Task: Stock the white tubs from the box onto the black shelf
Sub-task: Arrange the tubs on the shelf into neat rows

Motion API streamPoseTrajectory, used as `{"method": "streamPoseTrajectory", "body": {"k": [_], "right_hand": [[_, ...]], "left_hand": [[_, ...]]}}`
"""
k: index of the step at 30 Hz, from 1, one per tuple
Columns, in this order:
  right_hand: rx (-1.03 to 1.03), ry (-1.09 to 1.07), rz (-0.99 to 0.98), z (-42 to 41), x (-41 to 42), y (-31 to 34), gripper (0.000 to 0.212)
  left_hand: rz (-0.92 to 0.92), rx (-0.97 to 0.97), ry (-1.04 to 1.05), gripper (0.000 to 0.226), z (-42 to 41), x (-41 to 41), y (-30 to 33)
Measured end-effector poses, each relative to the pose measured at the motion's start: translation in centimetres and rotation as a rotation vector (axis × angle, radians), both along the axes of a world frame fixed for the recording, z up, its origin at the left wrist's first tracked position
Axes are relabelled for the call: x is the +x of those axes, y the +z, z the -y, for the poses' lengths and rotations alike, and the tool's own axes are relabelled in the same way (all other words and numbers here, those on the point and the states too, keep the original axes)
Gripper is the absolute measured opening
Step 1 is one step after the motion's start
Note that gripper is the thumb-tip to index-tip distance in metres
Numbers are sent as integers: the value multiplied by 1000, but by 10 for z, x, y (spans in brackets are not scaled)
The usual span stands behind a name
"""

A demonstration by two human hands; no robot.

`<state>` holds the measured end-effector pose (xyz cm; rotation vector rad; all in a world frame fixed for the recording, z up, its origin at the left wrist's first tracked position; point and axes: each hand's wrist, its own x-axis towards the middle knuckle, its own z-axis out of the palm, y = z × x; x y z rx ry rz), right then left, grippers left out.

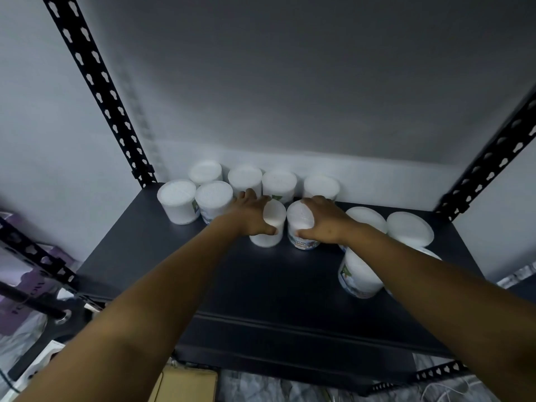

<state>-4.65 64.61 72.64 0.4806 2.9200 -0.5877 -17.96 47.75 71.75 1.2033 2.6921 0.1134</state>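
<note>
Toward the back left corner of the black shelf [179, 274], white tubs [177, 201] stand in a cluster along the back edge. Near the middle, the left hand [251, 213] wraps around one tub [271, 227], and just beside it the right hand [324, 220] grips a labelled tub [300, 224]. More tubs [409, 229] stand by the right edge. A cardboard box [185, 385] shows below the front edge.

You can read "COTTON BUDS" on the label of the tub [301, 227] under your right hand [324, 220]. Print on the purple packs [21, 291] at left is too blurred to read.
</note>
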Motion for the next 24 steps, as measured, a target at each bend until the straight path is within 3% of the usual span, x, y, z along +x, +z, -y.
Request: {"method": "streamPoseTrajectory", "body": {"k": [21,24], "right_hand": [[175,79,-52,-15,33,8,88],[188,106,-133,-12,36,7,77]], "left_hand": [[0,189,-46,86,-2,34,-10],[-6,231,-44,76,1,39,-11]]}}
